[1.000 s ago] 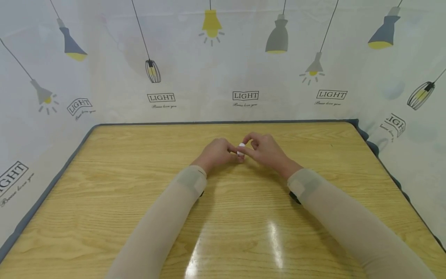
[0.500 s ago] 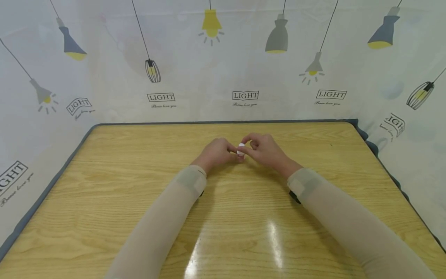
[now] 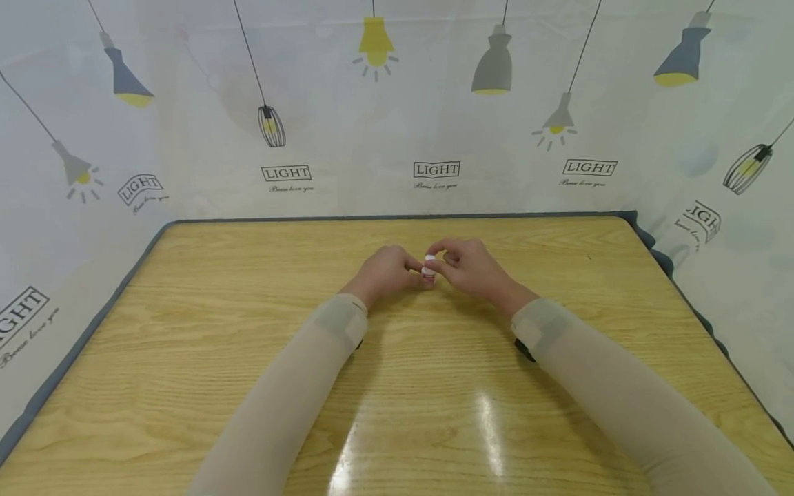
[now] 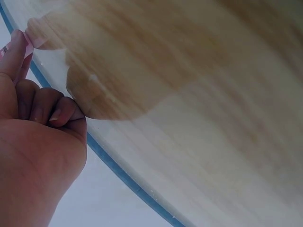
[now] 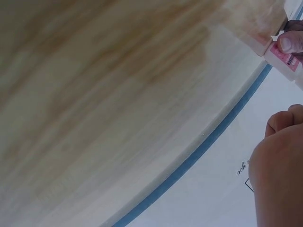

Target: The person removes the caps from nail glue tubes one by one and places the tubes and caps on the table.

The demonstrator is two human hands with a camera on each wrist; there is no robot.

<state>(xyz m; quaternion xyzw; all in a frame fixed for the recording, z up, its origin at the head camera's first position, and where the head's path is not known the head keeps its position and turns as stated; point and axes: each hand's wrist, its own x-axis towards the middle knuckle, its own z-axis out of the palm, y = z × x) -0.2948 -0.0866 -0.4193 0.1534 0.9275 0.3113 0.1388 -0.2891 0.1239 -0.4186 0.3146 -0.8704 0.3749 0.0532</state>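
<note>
A small white bottle [image 3: 428, 277] with a pink label stands upright on the table, towards its far edge. My left hand [image 3: 387, 271] pinches the bottle low from the left. Above it, my right hand [image 3: 471, 267] pinches the white cap [image 3: 430, 258] between thumb and forefinger. Whether the cap sits on the bottle or is lifted off cannot be told. In the left wrist view, the left hand [image 4: 42, 137] has its other fingers curled, and only a pink bit of the bottle [image 4: 29, 48] shows. The right wrist view shows the bottle [image 5: 284, 59] under the left thumb; the right hand's [image 5: 279, 165] fingertips are out of frame.
A glossy wood-grain table [image 3: 248, 344] reflects the hands and light. Its far edge meets a blue strip [image 3: 298, 219] and a pale wall cloth [image 3: 347, 138] printed with lamps. Both forearms wear light sleeves [image 3: 291, 386].
Both hands stay nearly in place. The right fingers shift very slightly at the cap, and a little more of the bottle's pink label shows.
</note>
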